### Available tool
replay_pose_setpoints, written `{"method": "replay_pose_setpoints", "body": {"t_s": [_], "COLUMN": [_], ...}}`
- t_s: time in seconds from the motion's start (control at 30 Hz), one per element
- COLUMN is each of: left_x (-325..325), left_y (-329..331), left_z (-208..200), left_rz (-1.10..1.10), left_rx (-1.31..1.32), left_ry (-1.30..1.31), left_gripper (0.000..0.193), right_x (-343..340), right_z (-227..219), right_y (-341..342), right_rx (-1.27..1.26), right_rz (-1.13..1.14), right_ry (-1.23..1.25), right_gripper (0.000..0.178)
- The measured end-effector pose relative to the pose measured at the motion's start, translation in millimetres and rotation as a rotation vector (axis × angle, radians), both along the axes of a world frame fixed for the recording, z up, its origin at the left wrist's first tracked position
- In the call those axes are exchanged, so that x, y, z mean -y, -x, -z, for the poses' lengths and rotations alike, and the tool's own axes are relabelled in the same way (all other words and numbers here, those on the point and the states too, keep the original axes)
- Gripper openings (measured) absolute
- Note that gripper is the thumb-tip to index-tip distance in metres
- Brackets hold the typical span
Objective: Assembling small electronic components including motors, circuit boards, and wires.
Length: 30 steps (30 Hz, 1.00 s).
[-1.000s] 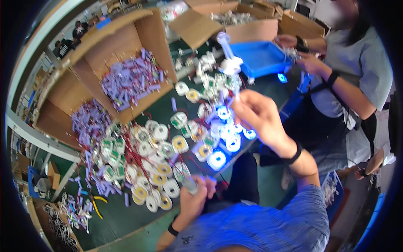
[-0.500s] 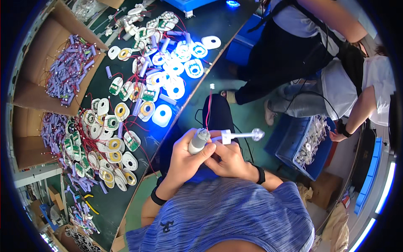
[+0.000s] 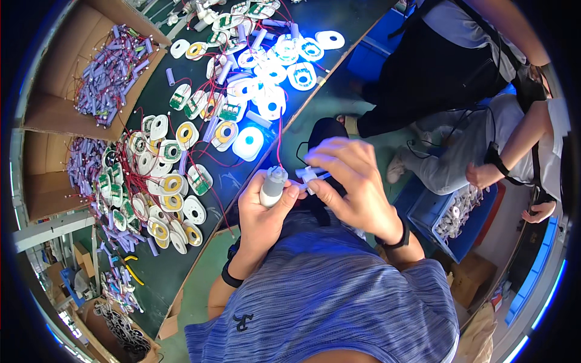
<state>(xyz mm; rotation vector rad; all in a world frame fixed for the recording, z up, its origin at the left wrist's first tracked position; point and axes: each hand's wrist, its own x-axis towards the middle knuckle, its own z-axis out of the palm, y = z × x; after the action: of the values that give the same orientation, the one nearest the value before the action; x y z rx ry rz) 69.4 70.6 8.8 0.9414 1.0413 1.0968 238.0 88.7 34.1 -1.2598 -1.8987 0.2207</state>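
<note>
My left hand (image 3: 261,212) is closed around a grey and white cylindrical handle (image 3: 272,189), its grey end pointing up. A thin red wire (image 3: 280,142) rises from beside that end. Just to the right, my right hand (image 3: 360,184) is bent over a small white plastic part (image 3: 310,175), which sits between its thumb and fingers. Those fingers are partly smeared by motion. Any clear rod on the white part is mostly hidden by the right hand.
On the dark workbench (image 3: 158,296) lie many white oval parts with green boards and red wires. Purple cylindrical cells (image 3: 112,78) fill a cardboard box (image 3: 57,72) at left. Yellow-handled pliers (image 3: 134,272) lie nearby. Two people stand at right by a blue bin (image 3: 423,213).
Both hands have shifted, the left slightly leftward and up. My right hand has opened out and lifted over the white part, covering the clear rod. The view has moved a little.
</note>
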Motion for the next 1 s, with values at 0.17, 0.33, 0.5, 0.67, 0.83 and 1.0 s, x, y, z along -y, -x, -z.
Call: {"method": "replay_pose_setpoints", "body": {"t_s": [0.17,0.33,0.5,0.67,0.83,1.0], "left_x": [3,-5,-2,-1,0,2], "left_y": [12,28,34,40,46,46], "left_z": [6,1,-6,-3,-4,-2], "left_rz": [-0.041,-0.166,-0.179,-0.110,-0.116,-0.124], "left_rx": [0.027,0.478,0.526,0.671,0.660,0.625], "left_ry": [0.071,0.109,0.227,0.243,0.260,0.247], "left_gripper": [0.013,0.033,0.040,0.037,0.036,0.036], "right_x": [4,8,19,18,12,11], "right_z": [16,9,17,23,18,16], "right_y": [10,9,42,63,62,62], "right_rx": [-0.452,-0.384,-0.632,-0.668,-0.550,-0.488], "right_rz": [-0.157,-0.223,-0.343,-0.223,-0.138,-0.112], "right_ry": [0.323,0.395,0.506,0.468,0.334,0.311], "right_gripper": [0.012,0.009,0.008,0.011,0.012,0.012]}}
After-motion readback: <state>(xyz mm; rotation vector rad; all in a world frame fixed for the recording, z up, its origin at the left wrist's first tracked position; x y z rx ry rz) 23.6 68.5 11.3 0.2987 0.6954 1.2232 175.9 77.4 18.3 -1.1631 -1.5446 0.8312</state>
